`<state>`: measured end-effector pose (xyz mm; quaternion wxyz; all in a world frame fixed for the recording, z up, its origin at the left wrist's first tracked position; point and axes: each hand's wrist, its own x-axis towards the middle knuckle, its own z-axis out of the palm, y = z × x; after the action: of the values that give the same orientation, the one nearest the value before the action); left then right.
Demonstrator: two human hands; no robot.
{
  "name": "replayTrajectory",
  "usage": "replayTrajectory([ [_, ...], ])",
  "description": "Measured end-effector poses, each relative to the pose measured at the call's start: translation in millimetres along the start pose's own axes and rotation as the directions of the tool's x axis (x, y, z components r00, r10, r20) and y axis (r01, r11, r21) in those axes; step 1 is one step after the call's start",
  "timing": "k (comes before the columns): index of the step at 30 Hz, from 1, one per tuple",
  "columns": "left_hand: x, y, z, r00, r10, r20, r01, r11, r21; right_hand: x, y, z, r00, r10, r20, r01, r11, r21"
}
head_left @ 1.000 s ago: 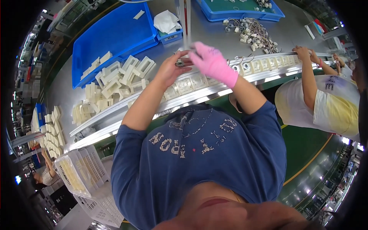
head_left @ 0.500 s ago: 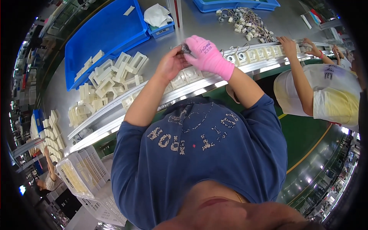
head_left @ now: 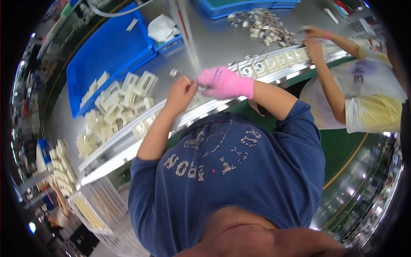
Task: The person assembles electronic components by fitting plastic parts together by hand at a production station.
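The large blue tray (head_left: 120, 49) holds white pieces (head_left: 95, 90) bunched at its near left end and one white strip (head_left: 132, 24) farther up; the small blue bin (head_left: 171, 46) carries crumpled white sheeting (head_left: 162, 29). Pale yellow pieces (head_left: 87, 213) sit in a white crate (head_left: 106, 195). White housings (head_left: 272, 64) line the metal rail (head_left: 282, 75). Since half a second ago, both hands have dropped toward the rail. The left hand (head_left: 182, 93) has curled fingers; the gloved right hand (head_left: 224, 83) has bent fingers close beside them, and blur leaves me unable to tell what either pinches. A small white piece (head_left: 173, 72) now shows just beyond the left fingers, and a co-worker's hand (head_left: 315, 32) now reaches beside the wired parts (head_left: 269, 25)
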<state>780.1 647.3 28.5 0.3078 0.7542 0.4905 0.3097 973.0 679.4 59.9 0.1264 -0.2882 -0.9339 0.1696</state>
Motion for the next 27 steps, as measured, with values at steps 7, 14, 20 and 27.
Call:
replayTrajectory([
  [7, -11.4, 18.1, 15.3, 0.991, 0.129, -0.02, -0.121, 0.967, 0.226, 0.0, -1.3, -0.1, 0.953, -0.088, 0.291, 0.141, 0.976, -0.168],
  [14, -19.4, 21.1, 27.2, 0.989, 0.082, -0.12, -0.043, 0.955, 0.294, -23.5, -9.5, 29.7, 0.983, -0.122, -0.135, 0.081, 0.958, -0.275],
  [20, -18.8, 11.4, 28.4, 0.987, 0.124, -0.104, -0.076, 0.922, 0.38, -20.3, -23.4, 27.1, 0.992, -0.013, -0.123, -0.018, 0.97, -0.244],
  [27, -17.5, 10.6, 26.0, 0.994, 0.098, -0.04, -0.072, 0.904, 0.421, -9.9, -21.1, 2.2, 0.869, -0.232, -0.438, 0.164, 0.969, -0.188],
])
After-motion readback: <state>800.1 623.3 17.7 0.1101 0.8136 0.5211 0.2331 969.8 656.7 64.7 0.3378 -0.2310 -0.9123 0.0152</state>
